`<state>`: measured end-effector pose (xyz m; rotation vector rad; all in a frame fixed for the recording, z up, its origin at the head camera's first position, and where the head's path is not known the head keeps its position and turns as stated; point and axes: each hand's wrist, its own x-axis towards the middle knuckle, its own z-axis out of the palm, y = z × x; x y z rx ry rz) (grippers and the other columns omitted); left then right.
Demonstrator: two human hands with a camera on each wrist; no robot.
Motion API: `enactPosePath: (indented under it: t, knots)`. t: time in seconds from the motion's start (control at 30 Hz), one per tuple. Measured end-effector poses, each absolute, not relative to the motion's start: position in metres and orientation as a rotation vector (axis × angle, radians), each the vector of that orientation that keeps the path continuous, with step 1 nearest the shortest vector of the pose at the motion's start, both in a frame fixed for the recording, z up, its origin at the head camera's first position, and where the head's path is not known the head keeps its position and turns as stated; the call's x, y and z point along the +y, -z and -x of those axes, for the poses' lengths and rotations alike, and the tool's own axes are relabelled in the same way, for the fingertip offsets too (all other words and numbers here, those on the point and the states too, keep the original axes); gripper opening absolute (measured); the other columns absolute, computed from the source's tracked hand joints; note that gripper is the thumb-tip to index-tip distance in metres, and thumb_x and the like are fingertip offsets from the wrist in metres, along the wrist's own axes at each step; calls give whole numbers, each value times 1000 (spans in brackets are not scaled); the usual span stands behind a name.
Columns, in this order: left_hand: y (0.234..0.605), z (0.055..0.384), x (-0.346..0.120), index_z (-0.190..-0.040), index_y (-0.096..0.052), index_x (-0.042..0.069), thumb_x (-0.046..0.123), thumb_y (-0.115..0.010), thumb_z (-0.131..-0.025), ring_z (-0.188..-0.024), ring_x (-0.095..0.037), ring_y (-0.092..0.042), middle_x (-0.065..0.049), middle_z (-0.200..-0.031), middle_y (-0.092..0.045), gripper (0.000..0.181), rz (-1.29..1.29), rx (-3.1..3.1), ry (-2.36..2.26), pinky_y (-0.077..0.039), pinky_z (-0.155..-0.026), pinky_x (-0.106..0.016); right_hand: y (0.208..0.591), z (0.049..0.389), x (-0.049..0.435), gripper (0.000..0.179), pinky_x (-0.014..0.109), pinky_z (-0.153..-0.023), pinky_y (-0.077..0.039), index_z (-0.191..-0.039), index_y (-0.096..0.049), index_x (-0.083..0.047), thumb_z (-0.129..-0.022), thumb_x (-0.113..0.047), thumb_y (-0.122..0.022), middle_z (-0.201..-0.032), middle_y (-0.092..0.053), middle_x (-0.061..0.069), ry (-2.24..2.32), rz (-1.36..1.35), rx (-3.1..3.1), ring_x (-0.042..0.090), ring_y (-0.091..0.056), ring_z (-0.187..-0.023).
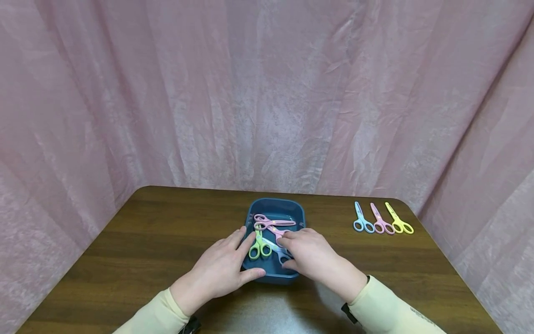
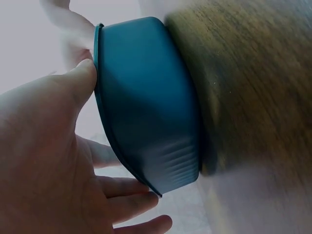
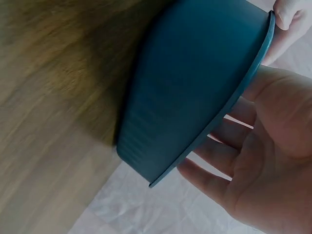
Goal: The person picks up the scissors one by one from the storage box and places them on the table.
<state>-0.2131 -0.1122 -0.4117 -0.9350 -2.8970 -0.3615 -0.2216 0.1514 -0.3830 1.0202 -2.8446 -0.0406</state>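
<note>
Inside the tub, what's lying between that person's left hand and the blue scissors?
The green scissors lie between the left hand and the blue scissors; the head view shows it.

The site was an indoor, curtained-off table station; whether it belonged to a home, office or studio could not be determined. Pale pink, softly sheened fabric curtains (image 1: 271, 93) hung in folds behind and to both sides of a dark brown, wood-grained table with rounded far corners (image 1: 179, 222).
</note>
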Motion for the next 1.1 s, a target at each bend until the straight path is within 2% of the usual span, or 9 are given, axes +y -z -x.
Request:
enactPosePath:
  t: [0.1, 0.23, 0.47, 0.77, 1.1]
  knots:
    - [413, 213, -113, -166, -49, 6, 74, -62, -103, -146, -44, -56, -27, -168, -45, 94, 933, -2904, 374, -50, -114, -61, 384, 225, 146, 51, 49, -100, -58, -122, -80, -11, -84, -41, -99, -108, -78, 3, 86, -1018, -2867, 21, -75, -100]
    - [414, 213, -113, -166, -49, 7, 76, -59, -103, -145, -44, -57, -26, -168, -46, 95, 939, -2899, 366, -51, -113, -60, 388, 228, 141, 51, 47, -97, -58, -119, -81, -13, -83, -44, -100, -102, -78, 3, 152, -989, -2920, 20, -75, -96]
    - [413, 212, -113, -165, -51, 7, 75, -60, -103, -145, -44, -57, -26, -167, -47, 93, 950, -2874, 359, -53, -112, -60, 389, 232, 133, 55, 50, -105, -54, -124, -82, -13, -83, -46, -99, -108, -80, 6, 237, -916, -3021, 24, -75, -103]
    - [411, 213, -112, -165, -52, 7, 70, -65, -103, -145, -45, -57, -27, -168, -46, 89, 943, -2895, 380, -52, -111, -63, 396, 238, 125, 56, 53, -114, -50, -123, -84, -13, -83, -50, -97, -118, -78, 8, 367, -834, -3065, 26, -73, -113]
    - [412, 212, -112, -165, -53, 10, 73, -62, -103, -141, -44, -61, -27, -168, -46, 89, 938, -2900, 371, -49, -114, -62, 397, 240, 122, 51, 50, -113, -50, -122, -83, -13, -87, -47, -95, -119, -77, 10, 371, -821, -3093, 26, -70, -116]
